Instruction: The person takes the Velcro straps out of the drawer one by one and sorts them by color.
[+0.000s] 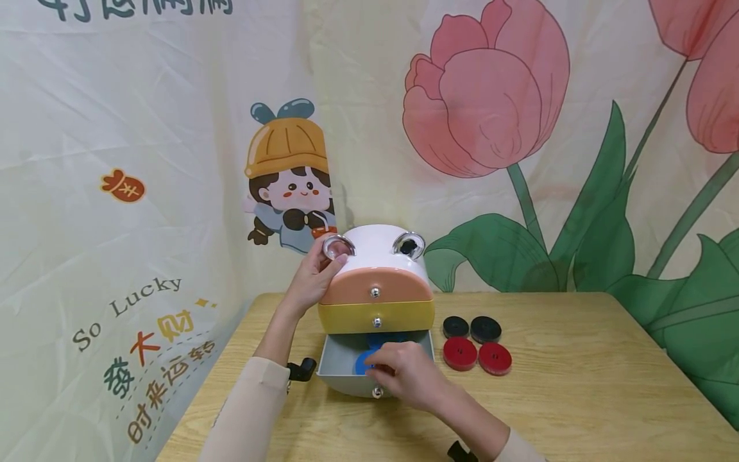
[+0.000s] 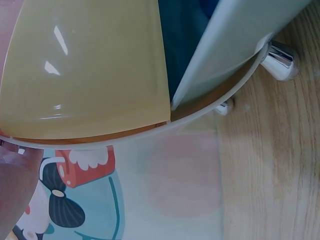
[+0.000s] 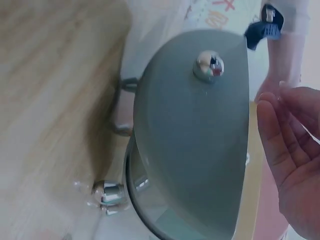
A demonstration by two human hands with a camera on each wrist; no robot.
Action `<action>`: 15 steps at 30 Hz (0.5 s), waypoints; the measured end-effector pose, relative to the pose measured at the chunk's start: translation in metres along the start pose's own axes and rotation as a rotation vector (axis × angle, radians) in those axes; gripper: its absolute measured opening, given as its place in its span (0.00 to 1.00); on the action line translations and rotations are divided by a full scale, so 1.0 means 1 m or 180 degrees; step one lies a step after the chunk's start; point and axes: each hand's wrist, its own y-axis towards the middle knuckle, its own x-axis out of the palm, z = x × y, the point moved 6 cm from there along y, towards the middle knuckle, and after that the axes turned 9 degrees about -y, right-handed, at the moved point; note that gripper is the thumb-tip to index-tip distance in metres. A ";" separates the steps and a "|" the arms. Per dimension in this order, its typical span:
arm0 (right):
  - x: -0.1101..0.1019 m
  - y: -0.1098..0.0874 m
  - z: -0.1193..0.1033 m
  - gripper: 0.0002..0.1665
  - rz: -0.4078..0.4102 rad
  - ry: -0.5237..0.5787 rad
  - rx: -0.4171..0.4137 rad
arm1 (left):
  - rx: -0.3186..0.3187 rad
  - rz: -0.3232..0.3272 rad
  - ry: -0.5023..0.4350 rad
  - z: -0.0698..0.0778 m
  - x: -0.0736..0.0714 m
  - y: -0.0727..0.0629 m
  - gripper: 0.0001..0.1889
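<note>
A small drawer cabinet (image 1: pixel 381 253) with a white domed top and two silver rings stands on the table. My left hand (image 1: pixel 314 276) holds its upper left side, thumb in front near the ring. The grey bottom drawer (image 1: pixel 340 351) is pulled out, while the orange and yellow drawers above it are closed. Inside lies a blue disc (image 1: pixel 362 363), with more blue further back. My right hand (image 1: pixel 412 375) hovers over the drawer's front edge, fingertips beside that disc in the head view. In the right wrist view its fingers (image 3: pixel 272 130) are loosely bent, with nothing visible between them.
To the cabinet's right lie two red button-like discs (image 1: pixel 460 354) and two black discs (image 1: pixel 486 329). All stand on a wooden table (image 1: pixel 577 385). Behind it hangs a printed cloth (image 1: pixel 369 128) with tulips and a cartoon figure. Black camera mounts sit at both wrists.
</note>
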 end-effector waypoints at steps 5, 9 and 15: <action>-0.003 0.006 0.010 0.08 -0.0046 -0.0004 0.0038 | 0.0094 0.0014 0.0030 0.000 -0.001 0.000 0.34; 0.001 0.008 0.019 0.10 -0.0424 0.0070 0.0220 | 0.0109 -0.0007 -0.0009 -0.001 -0.001 0.001 0.33; 0.012 0.012 0.033 0.14 -0.0992 0.0079 0.0402 | 0.0013 0.0003 -0.0044 -0.002 0.000 0.001 0.32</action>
